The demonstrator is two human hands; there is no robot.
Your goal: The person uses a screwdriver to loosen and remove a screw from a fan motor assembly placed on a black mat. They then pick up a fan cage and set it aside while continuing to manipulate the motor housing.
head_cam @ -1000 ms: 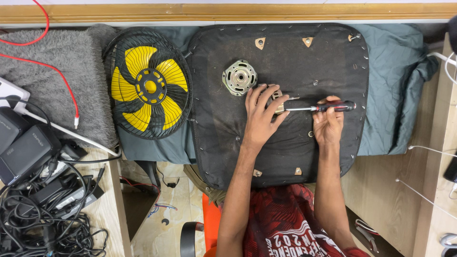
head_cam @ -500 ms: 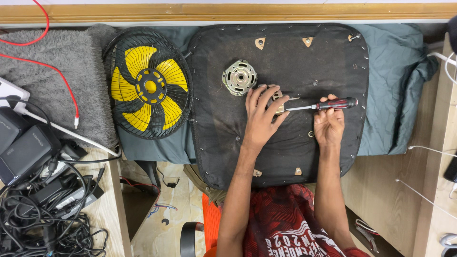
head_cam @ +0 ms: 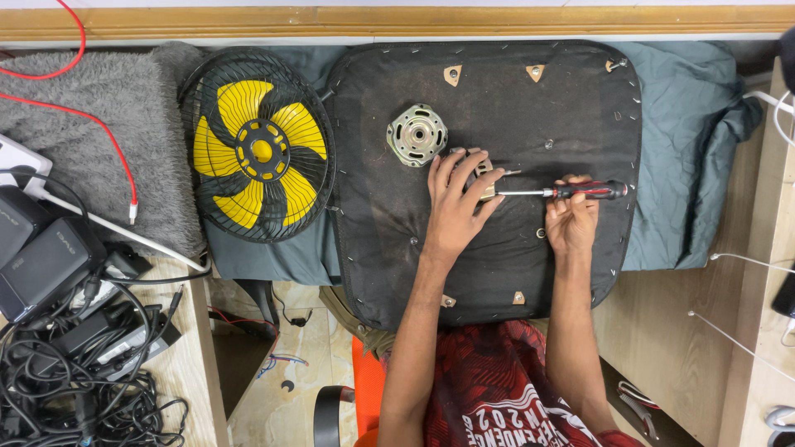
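So this is mid-job on a small motor part (head_cam: 483, 175) sitting on the black pad (head_cam: 497, 265), roughly in the middle of it, just right of the round metal motor plate (head_cam: 417, 135) that's already lying loose by itself. The fan (head_cam: 259, 155) with yellow blades is off to the left on the teal cloth (head_cam: 687, 149), in its black cage and well apart from the work, so I'd guess the motor is already out of it and partly taken apart, with this little piece the bit being worked on now. How many screws are left I can't tell, the part is mostly hidden under fingers. Grip-wise: the left hand (head_cam: 454, 207) is spread flat over the part, fingers splayed and curled down on it, pinning it to the pad rather than lifting it. The right hand (head_cam: 573, 222) is closed around the red-and-black handle of a screwdriver (head_cam: 556, 191), which lies nearly horizontal with its tip pointing left, right at the part under the left fingers. Looks like the tip is touching it, but the contact spot is too small to be sure. Pile of black adapters and cables (head_cam: 74, 348) bottom left, not involved.
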